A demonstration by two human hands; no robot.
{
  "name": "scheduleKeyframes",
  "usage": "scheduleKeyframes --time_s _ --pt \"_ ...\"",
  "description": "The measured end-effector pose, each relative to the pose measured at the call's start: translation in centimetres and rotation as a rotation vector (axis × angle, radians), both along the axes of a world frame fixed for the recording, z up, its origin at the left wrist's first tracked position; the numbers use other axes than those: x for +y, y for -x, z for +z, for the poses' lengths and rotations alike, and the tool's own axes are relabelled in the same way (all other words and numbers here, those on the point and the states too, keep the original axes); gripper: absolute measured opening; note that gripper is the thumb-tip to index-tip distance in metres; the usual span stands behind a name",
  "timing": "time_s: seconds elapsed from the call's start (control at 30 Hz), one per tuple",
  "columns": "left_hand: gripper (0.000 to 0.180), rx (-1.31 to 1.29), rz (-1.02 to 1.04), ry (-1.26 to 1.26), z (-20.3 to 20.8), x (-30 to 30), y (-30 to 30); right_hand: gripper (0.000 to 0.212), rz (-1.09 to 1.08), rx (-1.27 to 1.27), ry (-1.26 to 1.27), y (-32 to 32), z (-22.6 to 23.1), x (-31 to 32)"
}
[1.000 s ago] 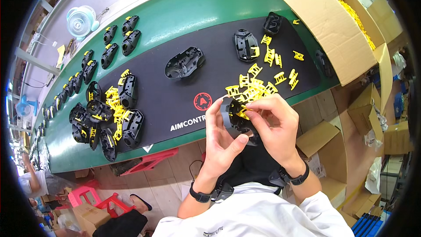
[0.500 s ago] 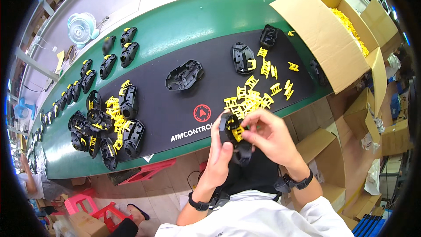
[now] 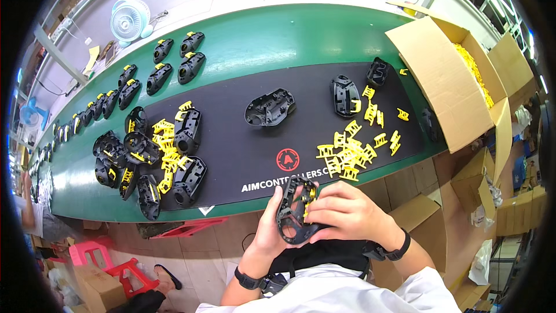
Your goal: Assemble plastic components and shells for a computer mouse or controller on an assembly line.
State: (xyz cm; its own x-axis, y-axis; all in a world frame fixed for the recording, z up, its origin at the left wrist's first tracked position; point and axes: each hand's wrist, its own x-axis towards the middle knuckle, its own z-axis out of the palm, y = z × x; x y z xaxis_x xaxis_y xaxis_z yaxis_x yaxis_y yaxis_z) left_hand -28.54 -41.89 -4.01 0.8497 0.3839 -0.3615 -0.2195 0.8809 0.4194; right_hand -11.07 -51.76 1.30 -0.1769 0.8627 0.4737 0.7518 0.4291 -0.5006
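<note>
Below the mat's near edge, my left hand [image 3: 267, 229] grips a hollow black plastic shell [image 3: 285, 218] by its left side, fingers mostly hidden behind it. My right hand [image 3: 350, 211] is closed at the shell's right edge, fingertips on a yellow plastic clip [image 3: 311, 193] seated inside. The shell is tilted, with its open side and a round hole facing up. Just beyond my hands lies a loose pile of yellow clips [image 3: 350, 155]. An open black shell [image 3: 270, 108] rests mid-mat, and a shell with a yellow piece [image 3: 346, 97] lies farther right.
A black mat [image 3: 231, 139] covers part of the green table [image 3: 249, 35]. Several shells and yellow clips [image 3: 168, 150] cluster at left, with more shells in rows behind. A cardboard box [image 3: 446, 75] of yellow parts stands at right; stools [image 3: 90, 255] and cartons are below.
The held shell has come lower and turned, so its open side with the round hole shows more. My right fingers have moved from pinching the clip to pressing along the shell's right edge.
</note>
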Motion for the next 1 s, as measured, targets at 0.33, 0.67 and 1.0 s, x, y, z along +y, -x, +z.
scheduleKeyframes --time_s 0.33,0.67,1.0 --pt "0.063 -0.162 -0.108 0.168 2.3 3.9 0.2 0.043 0.05 0.092 -0.018 -0.2 1.4 1.2" --pt "0.094 1.172 -0.059 -2.183 5.3 30.1 -16.4 0.026 -0.682 -0.101 0.156 -10.3 -1.1 -0.1" --pt "0.075 1.205 -0.334 -2.275 8.6 26.0 -16.0 0.022 -0.753 0.266 0.029 -10.4 -1.4 1.1"
